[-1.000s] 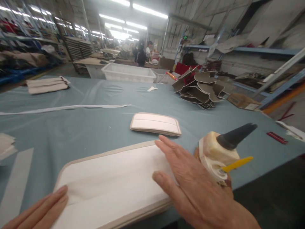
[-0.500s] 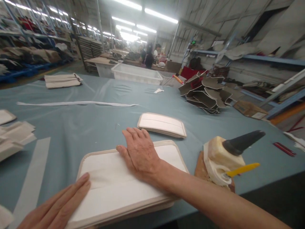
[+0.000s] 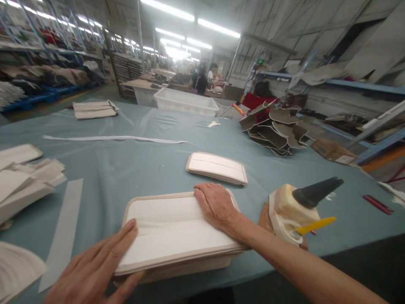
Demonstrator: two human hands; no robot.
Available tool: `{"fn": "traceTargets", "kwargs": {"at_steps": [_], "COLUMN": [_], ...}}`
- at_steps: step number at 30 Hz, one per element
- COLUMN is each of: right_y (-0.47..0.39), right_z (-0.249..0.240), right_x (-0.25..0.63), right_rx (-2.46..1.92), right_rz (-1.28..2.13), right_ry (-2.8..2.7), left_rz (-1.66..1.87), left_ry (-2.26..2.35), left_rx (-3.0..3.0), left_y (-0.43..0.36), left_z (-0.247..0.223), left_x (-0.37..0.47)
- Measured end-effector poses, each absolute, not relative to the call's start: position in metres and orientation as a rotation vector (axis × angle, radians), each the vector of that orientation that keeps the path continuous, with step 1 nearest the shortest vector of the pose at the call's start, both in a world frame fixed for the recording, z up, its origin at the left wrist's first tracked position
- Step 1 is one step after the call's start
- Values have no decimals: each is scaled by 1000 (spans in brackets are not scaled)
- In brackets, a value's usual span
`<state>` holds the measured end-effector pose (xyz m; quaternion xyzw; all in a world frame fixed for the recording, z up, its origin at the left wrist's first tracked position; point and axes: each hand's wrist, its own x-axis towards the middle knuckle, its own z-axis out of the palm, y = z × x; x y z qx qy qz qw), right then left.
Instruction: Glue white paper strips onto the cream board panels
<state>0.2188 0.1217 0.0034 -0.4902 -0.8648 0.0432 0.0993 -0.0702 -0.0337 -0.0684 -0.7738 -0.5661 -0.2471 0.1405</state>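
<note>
– So, what has just been changed at the large panel stack (image 3: pixel 171 228)?

– The right hand (image 3: pixel 218 207) has been shifted along its far edge, and is now laid near the far right corner. At the near left corner, the thumb of the left hand (image 3: pixel 91 270) has been brought into view, low against the side.

– How is the stack being gripped?

– By the left hand it is clasped, with the fingers laid on top and the thumb set lower; how many layers are caught between them cannot be told. The right hand is spread over the top, not closed around anything; whether its fingertips are hooked over the far edge cannot be seen.

– And what is meant by that?

– The top panel is now covered at both ends, so sliding is probably better resisted, though its middle is left unpressed.

– What is found around the stack?

– Just beyond it, the small panel stack (image 3: pixel 217 166) is set down. To its right are seen the cream container (image 3: pixel 284 207) and the yellow-handled tool (image 3: pixel 318 226). To its left, the pale strip (image 3: pixel 63 232) is laid out, with the loose pale pieces (image 3: pixel 28 181) farther left. All are borne by the blue-green tabletop (image 3: pixel 126 164).
</note>
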Motion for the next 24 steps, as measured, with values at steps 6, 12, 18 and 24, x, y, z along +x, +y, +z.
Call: {"fn": "traceTargets", "kwargs": {"at_steps": [6, 12, 18, 24], "right_y": [115, 113, 121, 126], "right_z": [8, 8, -1, -8], "right_x": [215, 218, 217, 215], "right_rx": [-1440, -1452, -1476, -1471], "right_rz": [49, 39, 51, 139], "right_ry": [-2532, -2517, -2540, -2556], "left_rz": [-625, -914, -609, -517], "left_ry": [-1557, -1579, -1380, -1575], "left_rx": [-2311, -2319, -2664, -2616], "left_y": [-36, 14, 101, 111], "left_z": [-34, 34, 24, -2], "left_x": [-90, -45, 73, 87]}}
